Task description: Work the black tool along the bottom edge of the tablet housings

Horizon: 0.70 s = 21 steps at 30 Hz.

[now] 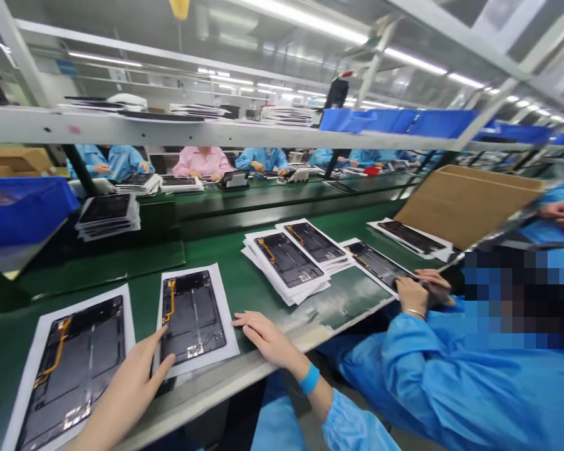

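Main panel (195, 316) on a white sheet (225, 332) on the counter (207, 382), between both hands, orange strip (170, 294) up its left side. Left hand (131, 382) at its lower left edge, thumb and forefinger spread and touching there, open, with no grip on it. Right hand (266, 338) open too, fingers loosely extended, fingertips at the sheet's right edge, again holding nothing. For containers: at far left, a blue bin (28, 213) with pale, clear-looking material in it. On the shelf (263, 134), a row of blue bins (442, 123), contents hidden from this angle. On the counter at right, an open cardboard box (470, 203), inside not visible, with a panel on sheets just in front of it. Further back, a small red bin (371, 170), too far off to make out. On writing: a small pale label (195, 351) near the main panel's lower end, too small to read; no brand legible anywhere. To the left of left hand, another panel (82, 363) on its own sheet. Beyond right hand, a stack (291, 266) of sheets and panels, then a co-worker's hands (416, 294) on one more panel (378, 263).
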Each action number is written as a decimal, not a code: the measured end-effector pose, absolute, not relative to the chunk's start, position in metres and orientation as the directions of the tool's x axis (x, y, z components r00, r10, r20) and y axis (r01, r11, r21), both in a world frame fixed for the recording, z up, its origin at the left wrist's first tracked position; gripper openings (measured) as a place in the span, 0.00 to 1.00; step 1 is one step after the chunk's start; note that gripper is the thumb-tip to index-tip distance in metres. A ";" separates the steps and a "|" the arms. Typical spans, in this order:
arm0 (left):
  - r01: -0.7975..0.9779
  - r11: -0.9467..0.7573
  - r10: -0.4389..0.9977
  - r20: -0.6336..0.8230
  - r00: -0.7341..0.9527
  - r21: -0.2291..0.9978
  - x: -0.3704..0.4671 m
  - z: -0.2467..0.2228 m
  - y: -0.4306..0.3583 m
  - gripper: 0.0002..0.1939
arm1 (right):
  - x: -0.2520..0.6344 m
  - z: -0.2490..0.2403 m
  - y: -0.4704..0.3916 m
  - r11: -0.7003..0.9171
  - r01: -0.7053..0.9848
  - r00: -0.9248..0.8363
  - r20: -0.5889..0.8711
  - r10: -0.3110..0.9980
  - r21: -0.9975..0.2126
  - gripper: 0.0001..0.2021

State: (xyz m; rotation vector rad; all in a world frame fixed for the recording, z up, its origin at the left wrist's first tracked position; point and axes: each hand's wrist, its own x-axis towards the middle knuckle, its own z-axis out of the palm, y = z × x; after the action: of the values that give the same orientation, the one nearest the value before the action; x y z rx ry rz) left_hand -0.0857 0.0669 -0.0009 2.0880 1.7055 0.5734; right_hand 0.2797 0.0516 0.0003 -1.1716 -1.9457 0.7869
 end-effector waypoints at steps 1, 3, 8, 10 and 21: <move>0.807 -0.172 0.983 0.049 0.175 0.566 -0.084 -0.001 0.060 0.42 | 0.280 0.001 0.051 0.399 0.475 -0.329 0.262 0.907 -0.784 0.24; 0.774 -0.126 0.987 -0.002 0.162 0.620 -0.083 0.002 0.053 0.44 | 0.280 0.002 0.049 0.402 0.490 -0.342 0.253 0.905 -0.773 0.24; 0.727 -0.090 0.985 -0.048 0.167 0.680 -0.082 0.004 0.054 0.43 | 0.279 -0.002 0.048 0.439 0.521 -0.406 0.239 0.882 -0.732 0.24; 0.746 -0.128 0.985 -0.005 0.174 0.653 -0.081 -0.003 0.053 0.40 | 0.278 -0.004 0.048 0.475 0.559 -0.419 0.263 0.869 -0.680 0.24; 0.839 -0.530 0.803 0.391 0.449 0.124 -0.077 -0.024 0.031 0.30 | 0.276 -0.008 0.047 0.551 0.609 -0.434 0.341 0.834 -0.571 0.17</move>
State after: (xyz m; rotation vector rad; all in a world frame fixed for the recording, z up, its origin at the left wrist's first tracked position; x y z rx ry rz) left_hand -0.0771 0.0309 -0.0242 2.7475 1.5607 0.6634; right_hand 0.2763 0.0471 -0.0078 -1.1562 -2.1894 0.4899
